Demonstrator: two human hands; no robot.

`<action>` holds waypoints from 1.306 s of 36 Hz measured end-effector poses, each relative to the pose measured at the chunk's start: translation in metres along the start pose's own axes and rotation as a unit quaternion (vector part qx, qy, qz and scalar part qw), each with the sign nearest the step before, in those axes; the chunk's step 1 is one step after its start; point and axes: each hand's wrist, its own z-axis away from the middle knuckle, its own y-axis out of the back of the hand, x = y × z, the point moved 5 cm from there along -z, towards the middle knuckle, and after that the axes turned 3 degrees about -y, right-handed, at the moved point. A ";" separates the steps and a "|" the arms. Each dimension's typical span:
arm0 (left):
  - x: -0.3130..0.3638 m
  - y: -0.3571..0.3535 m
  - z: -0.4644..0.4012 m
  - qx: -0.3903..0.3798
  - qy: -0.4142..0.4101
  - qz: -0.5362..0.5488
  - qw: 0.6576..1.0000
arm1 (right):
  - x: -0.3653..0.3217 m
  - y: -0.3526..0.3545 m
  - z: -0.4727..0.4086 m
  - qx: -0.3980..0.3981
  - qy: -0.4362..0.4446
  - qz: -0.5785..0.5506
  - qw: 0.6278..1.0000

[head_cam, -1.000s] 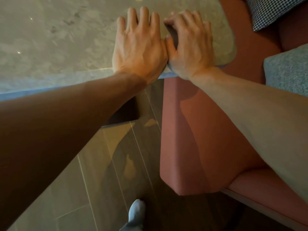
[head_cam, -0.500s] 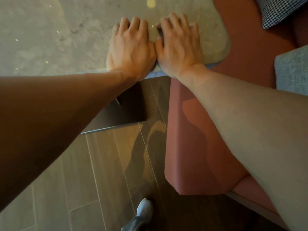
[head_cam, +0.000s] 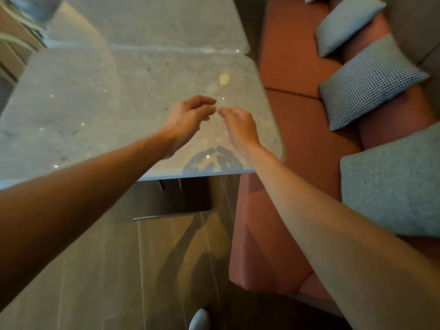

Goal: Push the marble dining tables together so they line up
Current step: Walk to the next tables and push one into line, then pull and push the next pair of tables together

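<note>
Two grey marble tables meet end to end in the head view. The near marble table (head_cam: 100, 110) fills the middle left. The far marble table (head_cam: 162, 22) lies beyond it, and a thin seam runs between them. Their right edges sit slightly offset at the seam. My left hand (head_cam: 188, 117) and my right hand (head_cam: 238, 127) hover above the near table's right corner, lifted off the stone. Both hold nothing, with fingers loosely curled and apart, fingertips nearly meeting.
A red bench seat (head_cam: 307, 115) runs along the right of the tables, carrying a checked cushion (head_cam: 369, 84), a pale cushion (head_cam: 345, 22) and a grey cushion (head_cam: 395, 186). A dark table base (head_cam: 173, 198) stands below the near edge on the tiled floor (head_cam: 119, 270). My shoe (head_cam: 200, 319) shows at the bottom.
Both hands were pressed flat on the near table's edge; now they have lifted off and hover above it. The view has pulled back, revealing the second table beyond.
</note>
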 end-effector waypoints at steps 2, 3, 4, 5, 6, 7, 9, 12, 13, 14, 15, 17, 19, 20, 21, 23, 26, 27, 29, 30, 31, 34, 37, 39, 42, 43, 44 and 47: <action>0.017 0.029 0.018 0.023 -0.005 0.024 0.999 | -0.026 -0.005 0.018 -0.011 0.002 -0.024 1.000; 0.026 0.047 0.029 0.037 -0.005 0.037 0.999 | -0.041 -0.009 0.027 -0.010 0.008 -0.028 1.000; 0.032 0.058 0.037 0.052 -0.005 0.053 0.997 | -0.051 -0.011 0.034 -0.007 0.014 -0.031 0.999; 0.041 0.077 0.048 0.069 -0.008 0.067 0.995 | -0.068 -0.017 0.043 -0.006 0.024 -0.034 0.999; 0.049 0.095 0.059 0.079 -0.015 0.080 0.994 | -0.084 -0.024 0.053 -0.004 0.031 -0.041 0.999; 0.057 0.111 0.070 0.087 -0.022 0.092 0.992 | -0.099 -0.031 0.064 -0.003 0.037 -0.051 0.998; 0.073 0.145 0.092 0.101 -0.038 0.114 0.988 | -0.130 -0.050 0.085 0.001 0.053 -0.073 0.996; 0.088 0.196 0.125 0.117 -0.062 0.143 0.981 | -0.175 -0.086 0.124 0.006 0.074 -0.095 0.993; 0.091 0.209 0.134 0.121 -0.066 0.148 0.979 | -0.188 -0.099 0.135 0.004 0.080 -0.102 0.992; 0.093 0.223 0.144 0.122 -0.072 0.153 0.978 | -0.201 -0.112 0.147 0.004 0.088 -0.108 0.990; 0.094 0.238 0.154 0.120 -0.077 0.156 0.977 | -0.213 -0.127 0.158 0.004 0.096 -0.108 0.989; 0.095 0.268 0.174 0.117 -0.091 0.157 0.976 | -0.238 -0.157 0.180 0.000 0.113 -0.104 0.988; 0.096 0.300 0.189 0.118 -0.105 0.158 0.975 | -0.260 -0.185 0.197 -0.008 0.132 -0.106 0.986; 0.096 0.321 0.198 0.119 -0.109 0.159 0.974 | -0.272 -0.204 0.207 -0.010 0.138 -0.110 0.984; 0.096 0.332 0.202 0.119 -0.108 0.163 0.973 | -0.279 -0.213 0.212 -0.007 0.140 -0.108 0.984; 0.096 0.367 0.216 0.123 -0.110 0.172 0.971 | -0.297 -0.241 0.226 -0.004 0.148 -0.111 0.983; 0.092 0.417 0.233 0.129 -0.120 0.184 0.967 | -0.321 -0.284 0.240 -0.009 0.161 -0.116 0.980; 0.091 0.433 0.237 0.133 -0.127 0.191 0.964 | -0.329 -0.297 0.243 -0.011 0.167 -0.114 0.979; 0.089 0.466 0.243 0.142 -0.140 0.203 0.959 | -0.344 -0.322 0.246 -0.012 0.179 -0.118 0.977; 0.088 0.481 0.245 0.149 -0.146 0.210 0.955 | -0.351 -0.333 0.246 -0.013 0.185 -0.124 0.975; 0.086 0.498 0.246 0.158 -0.151 0.219 0.951 | -0.358 -0.343 0.246 -0.013 0.191 -0.132 0.973; 0.075 0.547 0.245 0.185 -0.160 0.257 0.935 | -0.377 -0.373 0.241 -0.010 0.205 -0.152 0.967; 0.060 0.596 0.240 0.210 -0.172 0.265 0.925 | -0.392 -0.402 0.229 -0.005 0.202 -0.169 0.965; 0.048 0.627 0.233 0.226 -0.175 0.265 0.921 | -0.401 -0.421 0.218 0.001 0.198 -0.180 0.964; 0.032 0.667 0.216 0.237 -0.175 0.251 0.922 | -0.414 -0.456 0.198 0.005 0.200 -0.186 0.962; 0.029 0.680 0.209 0.238 -0.175 0.247 0.923 | -0.420 -0.470 0.191 0.005 0.200 -0.189 0.961; 0.025 0.692 0.200 0.235 -0.176 0.243 0.925 | -0.425 -0.485 0.183 0.004 0.201 -0.194 0.960; 0.017 0.725 0.171 0.219 -0.181 0.221 0.933 | -0.446 -0.532 0.158 -0.001 0.211 -0.207 0.955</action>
